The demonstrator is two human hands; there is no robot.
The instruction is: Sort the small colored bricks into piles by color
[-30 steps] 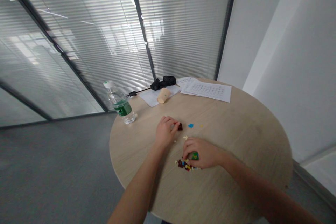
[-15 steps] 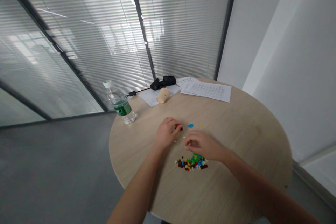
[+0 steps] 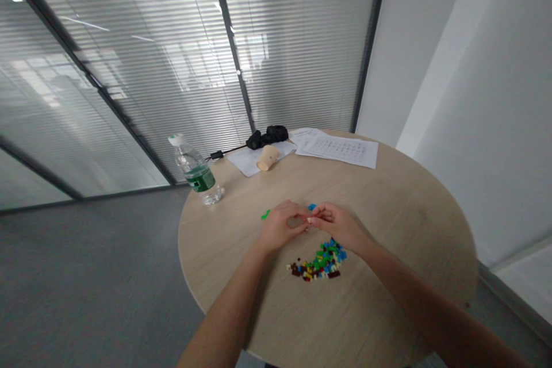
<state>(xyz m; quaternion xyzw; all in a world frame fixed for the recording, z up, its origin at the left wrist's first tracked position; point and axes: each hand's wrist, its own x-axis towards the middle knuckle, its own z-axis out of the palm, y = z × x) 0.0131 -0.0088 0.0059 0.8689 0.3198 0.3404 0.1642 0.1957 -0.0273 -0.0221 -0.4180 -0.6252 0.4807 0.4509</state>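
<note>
The person's two hands meet above the round wooden table, the left hand and the right hand drawn close, with their fingertips pinched narrow and touching at the middle. From here I can't tell whether they hold a small piece between them. Just near of the hands lies a loose heap of small plastic bricks, mixed green, blue, yellow, dark red and cream. A blue brick sits just beyond the fingertips, and a green brick lies left of the left hand. Farther left stands a capped plastic water bottle, upright, with clear contents. A paper cup lies on its side on a sheet of paper at the far edge; its inside is hidden.
</note>
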